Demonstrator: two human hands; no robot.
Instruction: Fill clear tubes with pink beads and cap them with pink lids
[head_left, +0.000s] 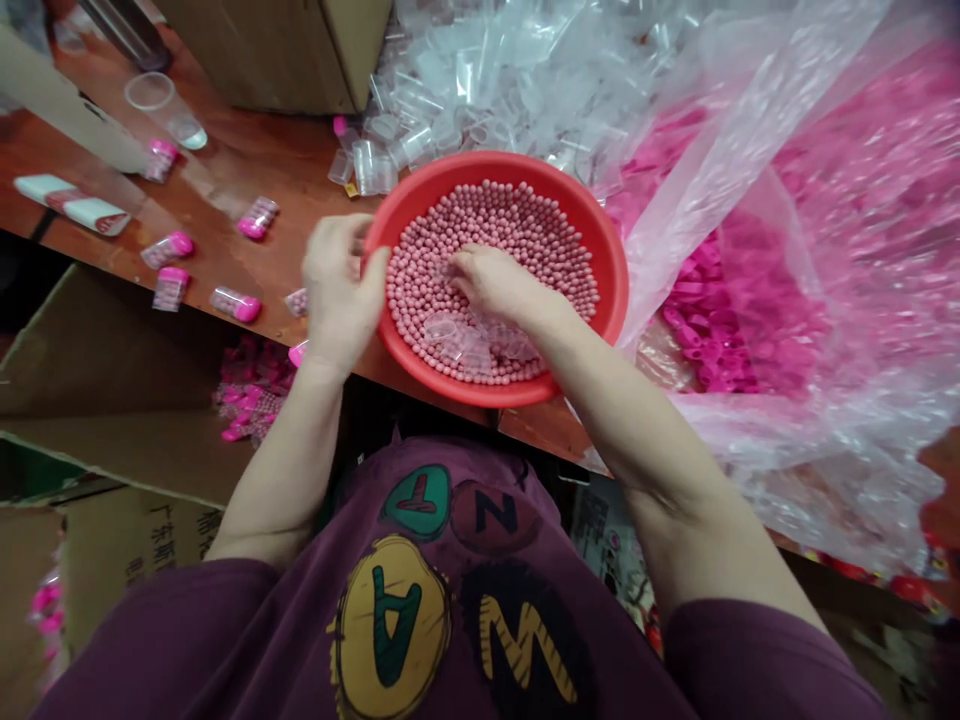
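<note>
A red plastic basin [600, 235] sits at the table's near edge, filled with small pink beads [510, 225] and a few clear little tubes [457, 338]. My left hand [339, 290] rests at the basin's left rim with its fingers curled against the rim; whether it holds anything is hidden. My right hand [495, 285] is inside the basin, fingers closed down into the beads beside the clear tubes, and what they pinch cannot be made out.
Filled tubes with pink caps [236, 303] lie scattered on the brown table [247, 170] to the left. A heap of empty clear tubes [480, 70] lies behind the basin. A big clear bag of pink caps [735, 300] fills the right. Cardboard boxes [112, 400] stand below left.
</note>
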